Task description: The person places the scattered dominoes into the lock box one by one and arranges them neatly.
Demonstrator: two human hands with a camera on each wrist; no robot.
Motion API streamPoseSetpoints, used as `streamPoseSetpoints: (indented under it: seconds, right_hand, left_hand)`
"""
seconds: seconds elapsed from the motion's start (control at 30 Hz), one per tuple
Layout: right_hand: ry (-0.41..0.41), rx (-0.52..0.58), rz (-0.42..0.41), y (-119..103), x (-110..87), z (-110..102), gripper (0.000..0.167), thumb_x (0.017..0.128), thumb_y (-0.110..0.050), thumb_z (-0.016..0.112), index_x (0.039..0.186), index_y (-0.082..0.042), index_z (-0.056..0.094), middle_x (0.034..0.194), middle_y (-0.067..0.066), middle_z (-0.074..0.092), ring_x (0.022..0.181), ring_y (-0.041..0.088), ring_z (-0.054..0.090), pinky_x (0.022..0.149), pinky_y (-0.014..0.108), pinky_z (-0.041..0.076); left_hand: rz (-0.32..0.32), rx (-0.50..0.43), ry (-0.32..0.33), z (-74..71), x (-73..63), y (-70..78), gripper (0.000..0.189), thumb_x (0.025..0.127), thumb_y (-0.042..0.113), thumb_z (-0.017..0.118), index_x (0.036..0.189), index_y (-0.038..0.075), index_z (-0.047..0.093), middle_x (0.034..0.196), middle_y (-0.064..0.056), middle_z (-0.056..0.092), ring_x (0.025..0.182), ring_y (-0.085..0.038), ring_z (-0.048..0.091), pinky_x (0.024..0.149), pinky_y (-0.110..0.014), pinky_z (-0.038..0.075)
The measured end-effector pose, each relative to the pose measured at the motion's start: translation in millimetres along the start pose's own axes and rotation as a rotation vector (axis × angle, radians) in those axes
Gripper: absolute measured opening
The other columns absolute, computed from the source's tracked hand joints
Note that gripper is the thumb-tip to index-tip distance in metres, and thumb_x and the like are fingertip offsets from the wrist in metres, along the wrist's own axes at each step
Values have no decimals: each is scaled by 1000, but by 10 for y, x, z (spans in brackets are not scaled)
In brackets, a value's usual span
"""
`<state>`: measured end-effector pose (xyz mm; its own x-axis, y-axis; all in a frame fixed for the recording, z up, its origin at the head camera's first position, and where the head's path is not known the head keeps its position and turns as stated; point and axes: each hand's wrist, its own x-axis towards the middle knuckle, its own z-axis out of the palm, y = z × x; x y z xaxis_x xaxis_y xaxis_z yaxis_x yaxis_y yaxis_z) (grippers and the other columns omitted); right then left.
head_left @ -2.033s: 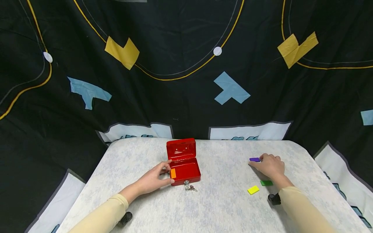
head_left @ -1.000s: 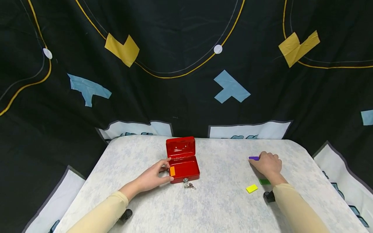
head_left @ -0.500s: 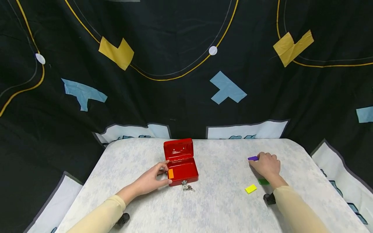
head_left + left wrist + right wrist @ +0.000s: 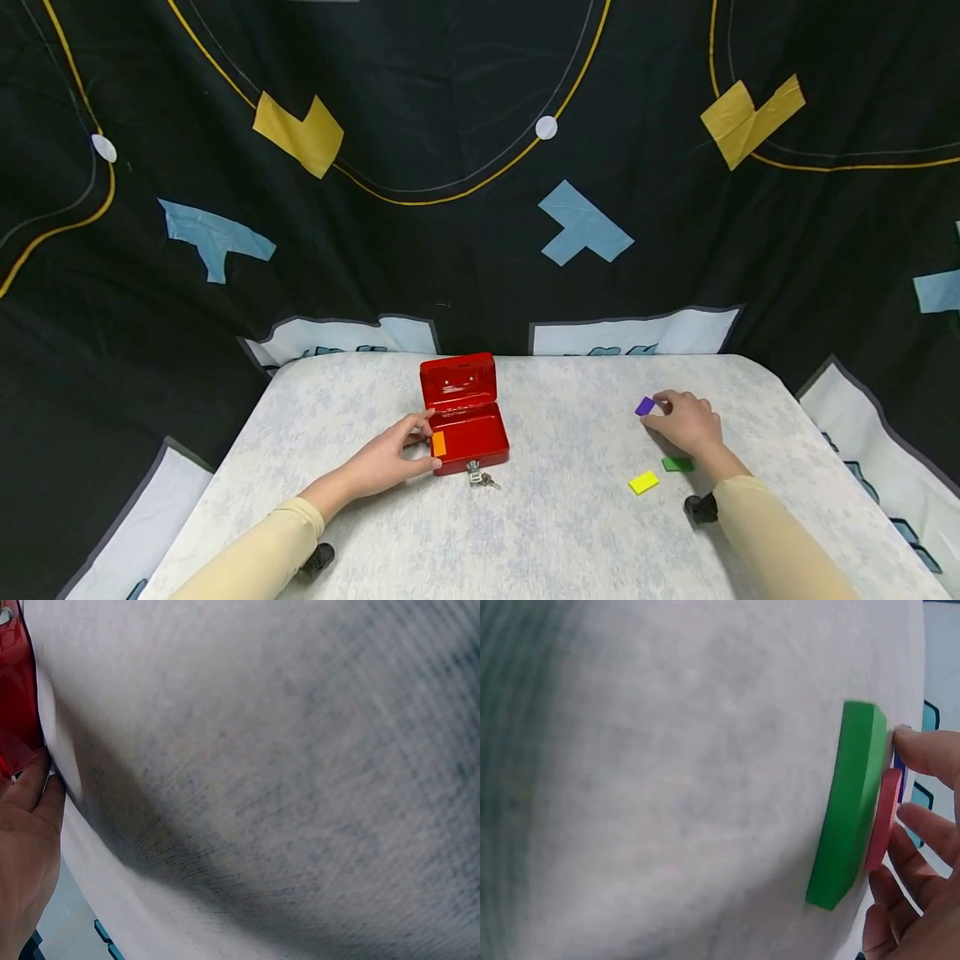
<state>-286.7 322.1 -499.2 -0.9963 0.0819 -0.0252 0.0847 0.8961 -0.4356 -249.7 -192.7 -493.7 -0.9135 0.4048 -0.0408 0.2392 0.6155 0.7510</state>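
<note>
My left hand point(image 4: 384, 460) holds the left side of an open red cash box point(image 4: 480, 435), thumb at the front corner and a finger at the back edge. An orange block point(image 4: 439, 443) lies inside the box at its left. Over on the right, my right hand point(image 4: 686, 421) pinches a small purple block point(image 4: 645, 406) between thumb and index finger. That block stands tilted, low over the table. A green block point(image 4: 678, 464) and a yellow block point(image 4: 643, 482) lie nearer me. In the right wrist view a red block point(image 4: 885, 819) shows beyond the green one; the hand hides it from the head view.
A small padlock point(image 4: 474, 472) with keys point(image 4: 489, 481) is at the box's front. The pale cloth-covered table point(image 4: 555, 525) ends at a black curtain point(image 4: 480, 267) behind. A dark wrist camera point(image 4: 701, 508) sits under the right forearm.
The purple block has turned from lying lengthwise to a slanted, upright pose in my right fingers. My left hand keeps its place at the box. The whole head view has shifted slightly.
</note>
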Motion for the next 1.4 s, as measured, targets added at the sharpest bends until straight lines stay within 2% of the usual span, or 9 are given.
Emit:
streamPoseSetpoints:
  seconds: [0.27, 0.5, 0.6, 0.73, 0.93, 1.13, 1.4]
  right_hand:
    - [-45, 79, 12, -20, -36, -43, 55, 92, -33, 74, 132, 2, 60, 115, 23, 63, 105, 42, 47, 86, 60, 39]
    - [-50, 86, 17, -32, -66, -3, 58, 91, -36, 75, 133, 1, 60, 117, 24, 62, 106, 42, 47, 86, 59, 39]
    - [-34, 84, 25, -23, -69, 7, 58, 91, -36, 75, 133, 1, 61, 117, 24, 62, 106, 43, 47, 87, 59, 39]
    - [-22, 80, 51, -5, -70, 18, 58, 91, -35, 75, 133, 1, 60, 117, 25, 61, 106, 44, 46, 87, 58, 40]
    - [-22, 80, 75, 21, -50, 28, 58, 91, -36, 76, 132, 2, 60, 115, 25, 60, 104, 43, 46, 85, 56, 40]
    - [-28, 86, 92, 34, -35, 18, 58, 91, -36, 75, 132, 2, 60, 116, 25, 60, 104, 43, 45, 84, 56, 41]
    - [-30, 76, 76, -12, -1, -8, 57, 92, -36, 75, 132, 2, 60, 116, 25, 61, 105, 44, 45, 87, 58, 39]
  left_hand:
    - [-3, -6, 7, 0, -76, -34, 47, 88, 46, 80, 117, 21, 52, 163, 3, 36, 132, -22, 55, 103, -44, 46]
    - [-13, -9, 6, 9, -129, -42, 46, 89, 43, 80, 117, 20, 52, 162, 3, 36, 132, -24, 55, 84, -38, 55]
    - [-5, -5, 12, 15, -124, -33, 46, 89, 44, 80, 117, 20, 52, 162, 4, 37, 132, -23, 55, 94, -41, 52]
    - [10, -9, 11, 19, -97, -16, 48, 88, 44, 81, 117, 20, 52, 162, 5, 37, 132, -21, 55, 111, -48, 40]
    - [16, 3, 13, 21, -57, -12, 47, 88, 43, 81, 117, 20, 52, 161, 4, 38, 130, -20, 57, 111, -47, 40]
    - [-7, 2, 17, 35, -12, -1, 46, 87, 43, 81, 117, 21, 53, 161, 7, 38, 131, -21, 56, 109, -47, 43]
    - [-36, -1, 23, 10, 1, 34, 42, 88, 40, 80, 114, 20, 54, 162, 5, 37, 131, -23, 56, 109, -47, 44]
